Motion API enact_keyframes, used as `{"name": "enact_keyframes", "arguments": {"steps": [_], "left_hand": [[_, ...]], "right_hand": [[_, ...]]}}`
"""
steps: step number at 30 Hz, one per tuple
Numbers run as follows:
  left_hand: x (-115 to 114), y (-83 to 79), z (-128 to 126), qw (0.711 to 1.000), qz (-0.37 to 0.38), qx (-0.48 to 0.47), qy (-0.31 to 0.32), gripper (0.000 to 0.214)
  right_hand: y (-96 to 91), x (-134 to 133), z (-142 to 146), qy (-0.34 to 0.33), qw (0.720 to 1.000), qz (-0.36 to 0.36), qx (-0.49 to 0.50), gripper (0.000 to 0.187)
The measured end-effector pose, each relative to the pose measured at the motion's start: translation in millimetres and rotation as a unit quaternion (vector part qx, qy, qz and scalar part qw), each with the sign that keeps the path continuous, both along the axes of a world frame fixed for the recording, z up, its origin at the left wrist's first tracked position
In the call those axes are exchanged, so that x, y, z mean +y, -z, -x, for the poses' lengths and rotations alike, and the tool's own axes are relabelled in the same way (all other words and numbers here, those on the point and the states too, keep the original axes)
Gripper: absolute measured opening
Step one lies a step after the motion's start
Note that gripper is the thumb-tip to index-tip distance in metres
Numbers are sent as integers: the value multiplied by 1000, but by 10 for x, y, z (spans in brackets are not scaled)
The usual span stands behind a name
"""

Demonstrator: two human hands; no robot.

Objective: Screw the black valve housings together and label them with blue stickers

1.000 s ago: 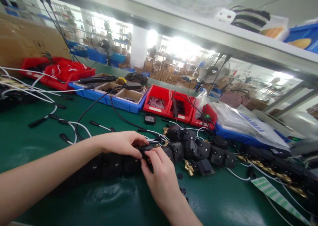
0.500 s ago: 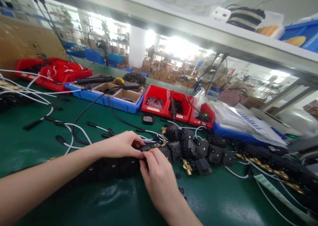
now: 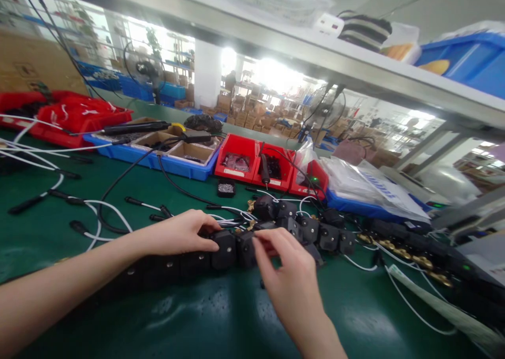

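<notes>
Seeing row of black housings [image 3: 170, 264] on worktop [image 3: 197, 317], long axis left to right; then left hand [image 3: 183, 235], thumb on left edge of black housing [image 3: 224, 249], other fingers hidden, can't tell grip closure; neighbouring housing [image 3: 246, 249] just right, nearer right hand [image 3: 292, 259], fingertips bunched at right edge, pinch unclear; can't read blue print on plastic bag [image 3: 349, 183]
</notes>
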State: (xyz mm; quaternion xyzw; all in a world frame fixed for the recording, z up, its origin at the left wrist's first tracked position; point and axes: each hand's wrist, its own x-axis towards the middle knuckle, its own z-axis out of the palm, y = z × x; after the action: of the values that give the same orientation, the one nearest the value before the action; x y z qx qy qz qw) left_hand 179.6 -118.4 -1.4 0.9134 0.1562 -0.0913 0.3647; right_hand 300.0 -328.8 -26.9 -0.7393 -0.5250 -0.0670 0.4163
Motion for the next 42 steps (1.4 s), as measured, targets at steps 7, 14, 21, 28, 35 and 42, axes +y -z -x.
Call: {"name": "enact_keyframes", "arguments": {"steps": [7, 14, 21, 28, 35, 42], "left_hand": [[-32, 3, -36, 999, 16, -8, -36, 60], [-145, 57, -175, 997, -16, -41, -59, 53], [-229, 23, -262, 997, -36, -58, -46, 50], [-317, 72, -413, 997, -52, -49, 1, 49], [-280, 2, -468, 998, -32, -24, 44, 45], [-259, -103, -417, 997, 4, -9, 75, 49]], "right_hand": [[422, -489, -237, 17, 972, 215, -89, 20], [748, -356, 27, 19, 956, 231, -180, 26], [846, -323, 324, -55, 993, 91, 60, 32], [929, -426, 306, -55, 991, 120, -5, 35], [525, -311, 149, -79, 986, 136, 58, 23], [378, -2, -79, -59, 993, -47, 92, 20]]}}
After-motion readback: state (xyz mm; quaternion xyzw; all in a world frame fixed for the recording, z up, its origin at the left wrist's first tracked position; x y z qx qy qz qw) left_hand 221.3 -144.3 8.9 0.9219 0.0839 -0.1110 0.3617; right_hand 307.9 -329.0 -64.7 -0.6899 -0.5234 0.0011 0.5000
